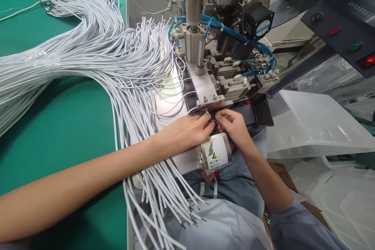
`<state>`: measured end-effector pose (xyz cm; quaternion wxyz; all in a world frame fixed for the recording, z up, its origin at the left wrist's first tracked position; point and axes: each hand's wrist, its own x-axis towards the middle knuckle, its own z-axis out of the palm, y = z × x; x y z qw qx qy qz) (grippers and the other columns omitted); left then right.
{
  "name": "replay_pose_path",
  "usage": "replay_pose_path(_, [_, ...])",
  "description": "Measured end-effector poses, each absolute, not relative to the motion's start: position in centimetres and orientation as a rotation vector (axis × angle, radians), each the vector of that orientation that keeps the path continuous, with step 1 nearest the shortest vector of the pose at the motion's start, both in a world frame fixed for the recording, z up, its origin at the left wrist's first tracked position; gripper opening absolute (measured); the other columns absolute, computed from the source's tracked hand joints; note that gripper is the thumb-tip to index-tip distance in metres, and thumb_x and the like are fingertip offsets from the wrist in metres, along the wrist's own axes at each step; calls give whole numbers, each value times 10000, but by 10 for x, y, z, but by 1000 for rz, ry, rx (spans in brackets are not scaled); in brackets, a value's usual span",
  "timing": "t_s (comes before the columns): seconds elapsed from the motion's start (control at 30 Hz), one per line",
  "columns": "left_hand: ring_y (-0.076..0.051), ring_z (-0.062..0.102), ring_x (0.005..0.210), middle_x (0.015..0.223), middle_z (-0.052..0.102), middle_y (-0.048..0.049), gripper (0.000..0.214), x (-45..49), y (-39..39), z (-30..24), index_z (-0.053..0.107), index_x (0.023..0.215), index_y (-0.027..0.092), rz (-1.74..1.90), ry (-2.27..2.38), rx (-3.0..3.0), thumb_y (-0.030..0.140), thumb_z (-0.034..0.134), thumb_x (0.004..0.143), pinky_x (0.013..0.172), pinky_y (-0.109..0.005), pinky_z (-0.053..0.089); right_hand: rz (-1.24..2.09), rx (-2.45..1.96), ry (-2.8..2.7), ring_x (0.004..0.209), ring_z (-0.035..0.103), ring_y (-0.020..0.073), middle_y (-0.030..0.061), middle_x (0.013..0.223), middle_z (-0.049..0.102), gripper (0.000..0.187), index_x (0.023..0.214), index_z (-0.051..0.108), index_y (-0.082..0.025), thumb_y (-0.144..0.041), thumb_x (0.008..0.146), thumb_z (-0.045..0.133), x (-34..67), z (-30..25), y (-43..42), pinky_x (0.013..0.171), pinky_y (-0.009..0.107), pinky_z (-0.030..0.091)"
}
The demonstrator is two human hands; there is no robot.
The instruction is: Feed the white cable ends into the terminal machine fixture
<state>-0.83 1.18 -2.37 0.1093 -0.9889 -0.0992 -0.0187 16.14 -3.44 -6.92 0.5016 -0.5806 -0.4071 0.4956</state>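
Observation:
My left hand [187,131] and my right hand [233,123] meet just below the metal press head [208,103] of a crimping machine [205,47]. The fingers of both hands are pinched together on the thin wire ends of a white cable [187,112] that runs in from the left under the head. A large bundle of white cables [96,54] fans across the green mat [58,125] and hangs over its edge past my left forearm. What sits between my fingertips is too small to see clearly.
Blue air hoses [252,43] loop over the machine. A control panel with red and green buttons [345,35] stands at the right. A translucent plastic tray [316,125] juts out at the right. A labelled metal guard [215,152] sits below my hands.

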Motion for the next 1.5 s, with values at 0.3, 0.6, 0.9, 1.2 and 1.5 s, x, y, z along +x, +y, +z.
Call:
replay_pose_path(0.3, [-178,613,653,870,581,-92,265,-8,10,-20,575,1069,93,-1,-420,-2970,95,409,863,490,-272,438,1298,-1350,-1095,435,284,62,-76,479,329,292,587,422,-195,-382,773,548,163,-78,-37,422,217,225])
replay_pose_path(0.6, [-214,585,532,601,568,-34,115,-14,-9,3,593,617,158,185,-877,-2870,65,580,685,415,-283,296,1150,-1338,-1208,482,269,75,-73,519,293,257,617,429,-193,-339,817,498,163,-85,-36,461,222,244])
replay_pose_path(0.9, [-181,569,542,689,593,-54,104,-13,-9,3,641,659,156,223,-976,-2887,118,566,720,435,-273,253,436,-1548,-1201,469,390,72,-50,551,464,177,711,554,-183,-235,868,491,146,-52,-115,450,206,312])
replay_pose_path(1.2, [-172,580,627,668,606,-59,246,-12,-7,-3,687,731,155,128,-916,-2969,14,486,715,515,-263,286,948,-1616,-1697,651,643,134,11,750,705,119,905,646,-191,-193,832,552,88,-63,-161,613,220,488])
replay_pose_path(1.5, [-189,605,655,656,605,-57,244,-13,-8,-5,680,725,148,98,-879,-2960,-2,488,717,520,-266,313,675,-1634,-1683,639,622,132,15,765,688,181,988,633,-191,-174,837,534,110,-45,-163,642,242,516])
